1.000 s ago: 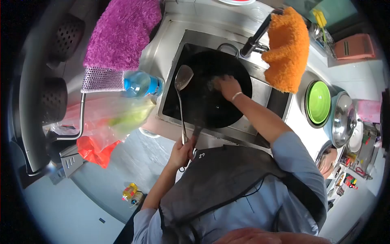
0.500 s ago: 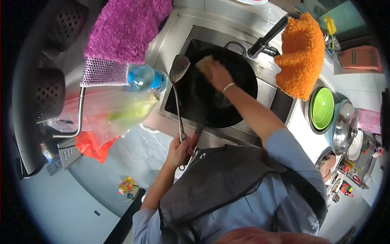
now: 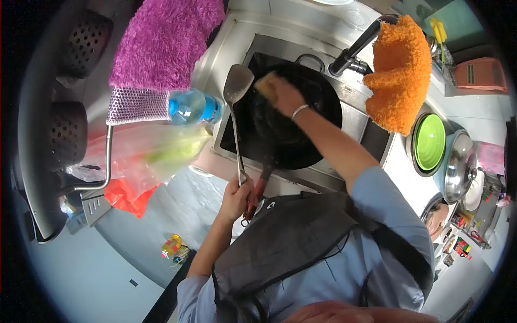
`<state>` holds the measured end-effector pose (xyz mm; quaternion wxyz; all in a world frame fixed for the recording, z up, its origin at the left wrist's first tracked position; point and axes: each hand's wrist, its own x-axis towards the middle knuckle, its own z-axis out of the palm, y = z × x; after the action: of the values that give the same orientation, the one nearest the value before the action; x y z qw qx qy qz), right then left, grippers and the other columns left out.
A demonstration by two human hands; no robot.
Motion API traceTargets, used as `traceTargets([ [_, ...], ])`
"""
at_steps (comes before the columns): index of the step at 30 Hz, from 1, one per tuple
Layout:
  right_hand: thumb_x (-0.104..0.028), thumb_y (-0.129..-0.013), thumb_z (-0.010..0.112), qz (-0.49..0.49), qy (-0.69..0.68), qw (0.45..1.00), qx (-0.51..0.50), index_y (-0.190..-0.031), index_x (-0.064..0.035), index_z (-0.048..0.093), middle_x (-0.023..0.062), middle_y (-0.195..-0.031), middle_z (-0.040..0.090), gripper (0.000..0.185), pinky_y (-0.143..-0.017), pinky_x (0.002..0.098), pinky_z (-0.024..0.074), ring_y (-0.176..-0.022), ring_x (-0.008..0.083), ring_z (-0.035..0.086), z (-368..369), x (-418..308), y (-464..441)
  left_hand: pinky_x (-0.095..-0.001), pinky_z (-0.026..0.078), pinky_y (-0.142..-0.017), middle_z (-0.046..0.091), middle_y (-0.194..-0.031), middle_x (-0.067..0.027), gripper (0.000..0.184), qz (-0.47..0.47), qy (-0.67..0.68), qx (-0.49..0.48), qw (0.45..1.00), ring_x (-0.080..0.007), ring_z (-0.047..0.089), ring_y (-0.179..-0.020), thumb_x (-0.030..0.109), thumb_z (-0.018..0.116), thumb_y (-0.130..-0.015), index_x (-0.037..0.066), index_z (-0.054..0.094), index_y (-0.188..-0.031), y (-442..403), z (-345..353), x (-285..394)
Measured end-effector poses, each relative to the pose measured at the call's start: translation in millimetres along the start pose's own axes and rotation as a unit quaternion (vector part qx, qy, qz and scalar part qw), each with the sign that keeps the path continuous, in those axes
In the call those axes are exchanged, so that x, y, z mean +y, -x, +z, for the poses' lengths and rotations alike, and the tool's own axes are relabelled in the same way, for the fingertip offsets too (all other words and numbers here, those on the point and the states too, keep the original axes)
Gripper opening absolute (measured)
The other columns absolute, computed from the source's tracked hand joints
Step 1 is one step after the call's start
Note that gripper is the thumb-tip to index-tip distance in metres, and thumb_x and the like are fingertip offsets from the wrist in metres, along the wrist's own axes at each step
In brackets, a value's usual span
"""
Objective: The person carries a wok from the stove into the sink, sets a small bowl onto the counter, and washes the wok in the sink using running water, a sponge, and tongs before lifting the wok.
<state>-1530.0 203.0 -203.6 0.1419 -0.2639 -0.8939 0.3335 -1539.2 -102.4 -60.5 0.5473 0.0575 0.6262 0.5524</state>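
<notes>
A large black wok [image 3: 301, 145] rests over the sink [image 3: 353, 121], its reddish handle [image 3: 262, 183] toward my body. My left hand [image 3: 237, 198] is wrapped round the shaft of a metal spatula [image 3: 237, 86] and the wok handle. The spatula's blade points up, above the wok's left edge. Inside the wok, at its upper left, my right hand [image 3: 287, 97] presses a yellowish sponge [image 3: 267, 88] to the surface. The fingertips are partly hidden by the hand.
A black faucet [image 3: 353, 54] stands behind the wok, beside an orange cloth [image 3: 401, 75]. On the left are a purple cloth [image 3: 167, 43], a blue bottle [image 3: 194, 106] and plastic bags [image 3: 145, 151]. Green bowls [image 3: 430, 142] and a lidded pot [image 3: 459, 167] stand on the right.
My right hand has moved from the wok's middle to its upper left, with the sponge. The spatula's blade has shifted up and left, while my left hand keeps its hold.
</notes>
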Motion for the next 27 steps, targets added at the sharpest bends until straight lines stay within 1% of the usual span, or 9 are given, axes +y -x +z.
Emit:
traceTargets([
  [4, -0.015, -0.067, 0.075, -0.05, -0.16, 0.95, -0.264, -0.12, -0.0103, 0.049, 0.0155, -0.117, 0.06, 0.059, -0.094, 0.0393, 0.0471, -0.11, 0.0347, 0.059, 24.9, -23.8, 63.1, -0.0308, 0.049, -0.047, 0.049, -0.065, -0.0061, 0.012, -0.004, -0.037, -0.019, 0.999, -0.0152, 0.05, -0.051, 0.012, 0.049, -0.094, 0.003, 0.045, -0.087, 0.4, 3.0, 12.7],
  [8, -0.023, -0.069, 0.074, 0.003, 0.042, 0.862, -0.505, -0.11, -0.0059, 0.061, 0.0205, -0.115, 0.063, 0.046, -0.088, 0.0428, 0.0507, -0.103, 0.0362, 0.063, -37.4, 21.4, 83.8, -0.0306, 0.049, -0.047, 0.049, -0.065, -0.0058, 0.012, -0.006, -0.019, -0.029, 0.999, -0.0148, 0.049, -0.051, 0.012, 0.05, -0.094, 0.003, 0.045, -0.087, -2.9, -1.0, 8.0],
  [11, -0.018, -0.072, 0.073, -0.003, 0.344, 0.871, -0.352, -0.115, -0.0063, 0.059, 0.0195, -0.112, 0.065, 0.047, -0.082, 0.0426, 0.0541, -0.1, 0.0342, 0.066, -79.1, 43.2, 40.9, -0.0289, 0.047, -0.047, 0.05, -0.063, -0.0054, 0.012, -0.016, -0.017, -0.03, 0.999, -0.0145, 0.051, -0.05, 0.012, 0.049, -0.094, 0.003, 0.045, -0.087, -2.1, -1.4, 11.1],
  [14, -0.02, -0.089, 0.055, 0.101, 0.173, 0.975, -0.1, -0.117, -0.0058, 0.053, 0.0211, -0.109, 0.062, 0.031, -0.085, 0.0431, 0.052, -0.099, 0.0356, 0.063, -57.8, 24.1, -14.3, -0.0259, 0.045, -0.047, 0.051, -0.059, -0.0052, 0.013, -0.013, -0.007, -0.021, 1.0, -0.0146, 0.054, -0.049, 0.012, 0.049, -0.094, 0.003, 0.046, -0.086, -1.7, -0.4, 11.4],
  [16, -0.021, -0.094, 0.045, -0.015, 0.08, 0.996, -0.042, -0.117, -0.0066, 0.053, 0.0214, -0.107, 0.061, 0.028, -0.087, 0.0442, 0.0505, -0.099, 0.0371, 0.062, -18.2, 2.7, -23.5, -0.0262, 0.045, -0.048, 0.051, -0.059, -0.0052, 0.012, -0.011, -0.005, -0.012, 1.0, -0.0152, 0.054, -0.049, 0.011, 0.049, -0.094, 0.003, 0.046, -0.086, -1.9, 0.8, 10.8],
  [18, -0.017, -0.082, 0.063, -0.048, -0.099, 0.992, -0.054, -0.114, -0.0081, 0.054, 0.0197, -0.108, 0.061, 0.034, -0.09, 0.0444, 0.0486, -0.104, 0.0377, 0.059, 19.5, -25.7, -9.3, -0.0267, 0.045, -0.048, 0.051, -0.06, -0.0053, 0.012, -0.012, -0.013, -0.011, 1.0, -0.0156, 0.054, -0.049, 0.011, 0.049, -0.094, 0.003, 0.046, -0.086, -1.2, 3.5, 18.0],
  [22, -0.01, -0.066, 0.072, -0.093, -0.186, 0.913, -0.352, -0.115, -0.009, 0.053, 0.0169, -0.109, 0.063, 0.052, -0.086, 0.0419, 0.048, -0.101, 0.0351, 0.061, 30.1, -30.2, 60.2, -0.0294, 0.047, -0.046, 0.049, -0.063, -0.0058, 0.012, -0.008, -0.011, -0.015, 1.0, -0.0154, 0.05, -0.049, 0.012, 0.05, -0.093, 0.003, 0.046, -0.088, -0.8, 0.4, 17.1],
  [26, -0.027, -0.084, 0.059, 0.0, 0.113, 0.791, -0.602, -0.111, -0.0104, 0.066, 0.015, -0.112, 0.066, 0.032, -0.083, 0.0431, 0.0509, -0.103, 0.0331, 0.063, -44.3, -3.7, 60.9, -0.0296, 0.048, -0.045, 0.049, -0.063, -0.0059, 0.012, -0.008, -0.009, -0.034, 0.999, -0.0151, 0.05, -0.049, 0.012, 0.05, -0.093, 0.002, 0.046, -0.088, -2.5, -4.3, 12.6],
  [27, -0.028, -0.09, 0.051, -0.084, 0.244, 0.741, -0.62, -0.105, -0.0074, 0.07, 0.0157, -0.108, 0.068, 0.031, -0.085, 0.0439, 0.0521, -0.099, 0.0332, 0.066, -80.5, -22.3, 40.9, -0.0297, 0.048, -0.045, 0.049, -0.063, -0.0059, 0.012, -0.01, -0.011, -0.033, 0.999, -0.015, 0.05, -0.049, 0.012, 0.049, -0.093, 0.002, 0.046, -0.088, -1.8, -3.3, 14.1],
])
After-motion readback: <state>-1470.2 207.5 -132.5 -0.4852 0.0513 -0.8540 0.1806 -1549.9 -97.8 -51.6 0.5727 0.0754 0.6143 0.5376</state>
